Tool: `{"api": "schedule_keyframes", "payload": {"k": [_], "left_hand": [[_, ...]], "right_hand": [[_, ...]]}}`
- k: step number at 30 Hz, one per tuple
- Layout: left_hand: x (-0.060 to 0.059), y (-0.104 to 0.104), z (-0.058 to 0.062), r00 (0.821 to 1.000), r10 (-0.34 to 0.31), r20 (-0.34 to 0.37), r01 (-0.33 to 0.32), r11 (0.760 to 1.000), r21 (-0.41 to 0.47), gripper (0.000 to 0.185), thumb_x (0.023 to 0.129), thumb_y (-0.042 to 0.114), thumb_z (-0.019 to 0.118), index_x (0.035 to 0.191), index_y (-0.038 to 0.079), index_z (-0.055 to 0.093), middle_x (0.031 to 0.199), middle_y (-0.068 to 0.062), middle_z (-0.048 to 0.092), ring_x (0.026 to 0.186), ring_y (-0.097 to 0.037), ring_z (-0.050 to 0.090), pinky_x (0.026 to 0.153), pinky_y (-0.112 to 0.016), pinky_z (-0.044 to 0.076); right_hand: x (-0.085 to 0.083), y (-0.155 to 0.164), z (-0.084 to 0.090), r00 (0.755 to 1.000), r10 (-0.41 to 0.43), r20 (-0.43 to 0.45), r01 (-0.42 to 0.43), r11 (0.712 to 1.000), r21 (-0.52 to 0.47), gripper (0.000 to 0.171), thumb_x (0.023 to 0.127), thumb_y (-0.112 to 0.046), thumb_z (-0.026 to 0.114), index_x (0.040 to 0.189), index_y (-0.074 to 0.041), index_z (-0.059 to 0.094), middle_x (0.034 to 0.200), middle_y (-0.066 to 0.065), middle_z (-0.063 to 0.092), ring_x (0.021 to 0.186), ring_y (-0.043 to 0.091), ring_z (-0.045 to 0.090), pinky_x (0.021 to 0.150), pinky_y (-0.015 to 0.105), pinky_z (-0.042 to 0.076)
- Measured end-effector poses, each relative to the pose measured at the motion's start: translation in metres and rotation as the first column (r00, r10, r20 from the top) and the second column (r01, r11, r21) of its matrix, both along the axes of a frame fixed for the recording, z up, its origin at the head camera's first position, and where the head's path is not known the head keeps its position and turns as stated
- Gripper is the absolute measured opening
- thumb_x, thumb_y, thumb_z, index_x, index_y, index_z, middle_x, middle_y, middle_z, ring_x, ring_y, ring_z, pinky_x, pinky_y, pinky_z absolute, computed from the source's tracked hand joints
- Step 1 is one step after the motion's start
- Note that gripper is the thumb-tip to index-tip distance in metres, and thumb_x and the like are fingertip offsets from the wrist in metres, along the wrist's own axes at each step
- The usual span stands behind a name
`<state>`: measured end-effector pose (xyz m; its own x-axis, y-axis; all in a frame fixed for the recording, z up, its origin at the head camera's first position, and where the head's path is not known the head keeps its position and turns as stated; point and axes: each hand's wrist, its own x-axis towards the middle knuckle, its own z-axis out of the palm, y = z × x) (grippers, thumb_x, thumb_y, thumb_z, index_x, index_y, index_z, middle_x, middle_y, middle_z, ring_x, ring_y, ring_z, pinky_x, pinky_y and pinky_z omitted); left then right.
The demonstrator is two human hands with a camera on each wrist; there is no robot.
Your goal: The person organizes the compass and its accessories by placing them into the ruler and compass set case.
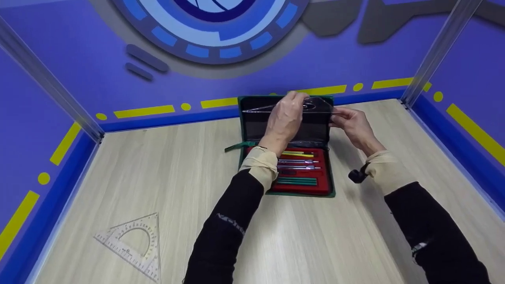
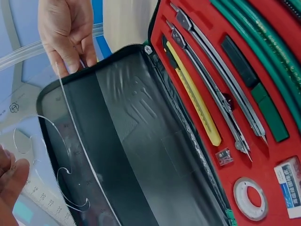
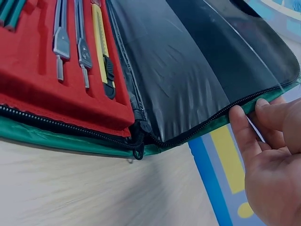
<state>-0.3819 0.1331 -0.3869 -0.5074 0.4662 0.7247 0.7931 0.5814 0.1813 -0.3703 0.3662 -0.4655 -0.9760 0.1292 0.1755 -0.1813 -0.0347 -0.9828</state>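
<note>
Both hands are pinching a clear set square (image 1: 315, 105) over the open case (image 1: 252, 130): left hand (image 1: 285, 116) fingers curled on it, right hand (image 1: 352, 123) gripping its end.

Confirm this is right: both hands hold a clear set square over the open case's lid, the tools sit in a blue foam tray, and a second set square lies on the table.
One detail is wrong: the foam tray is red, not blue, as the head view shows.
</note>
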Motion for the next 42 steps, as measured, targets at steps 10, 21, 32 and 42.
{"api": "schedule_keyframes", "payload": {"k": [10, 21, 32, 42], "left_hand": [[-0.007, 0.000, -0.010, 0.999, 0.049, 0.015, -0.050, 0.998, 0.031, 0.023, 0.104, 0.003, 0.058, 0.120, 0.008, 0.073, 0.109, -0.008, 0.071, 0.104, -0.021, 0.068, 0.093, -0.026, 0.053], [-0.014, -0.004, -0.017, 0.987, 0.090, 0.132, -0.095, 0.995, 0.032, 0.020, 0.104, 0.008, 0.061, 0.120, 0.008, 0.073, 0.110, -0.006, 0.071, 0.104, -0.020, 0.067, 0.092, -0.026, 0.052], [-0.024, -0.018, -0.021, 0.982, 0.091, 0.169, -0.101, 0.994, 0.051, 0.021, 0.106, 0.013, 0.061, 0.119, 0.013, 0.076, 0.106, -0.005, 0.071, 0.097, -0.018, 0.068, 0.087, -0.027, 0.054], [-0.025, -0.015, -0.018, 0.971, 0.107, 0.212, -0.108, 0.994, -0.007, 0.021, 0.105, 0.011, 0.061, 0.119, 0.013, 0.076, 0.108, -0.004, 0.071, 0.098, -0.018, 0.069, 0.085, -0.027, 0.054]], "right_hand": [[0.001, 0.002, -0.003, 1.000, 0.010, -0.008, -0.009, 0.999, 0.051, 0.025, 0.100, 0.007, 0.061, 0.122, 0.004, 0.072, 0.102, 0.000, 0.076, 0.090, 0.015, 0.073, 0.083, 0.029, 0.058], [0.001, -0.001, -0.004, 1.000, -0.028, -0.004, 0.028, 0.997, 0.066, 0.028, 0.100, 0.006, 0.061, 0.127, 0.013, 0.064, 0.100, -0.002, 0.076, 0.088, 0.013, 0.072, 0.082, 0.026, 0.058], [0.000, 0.001, -0.008, 0.999, -0.036, -0.002, 0.036, 0.996, 0.087, 0.030, 0.099, 0.008, 0.063, 0.128, 0.013, 0.064, 0.100, -0.002, 0.076, 0.088, 0.011, 0.072, 0.083, 0.028, 0.058], [0.001, 0.005, -0.009, 0.998, -0.060, 0.024, 0.056, 0.990, 0.130, 0.034, 0.098, 0.010, 0.061, 0.132, 0.012, 0.062, 0.098, -0.004, 0.075, 0.085, 0.010, 0.072, 0.085, 0.030, 0.058]]}}
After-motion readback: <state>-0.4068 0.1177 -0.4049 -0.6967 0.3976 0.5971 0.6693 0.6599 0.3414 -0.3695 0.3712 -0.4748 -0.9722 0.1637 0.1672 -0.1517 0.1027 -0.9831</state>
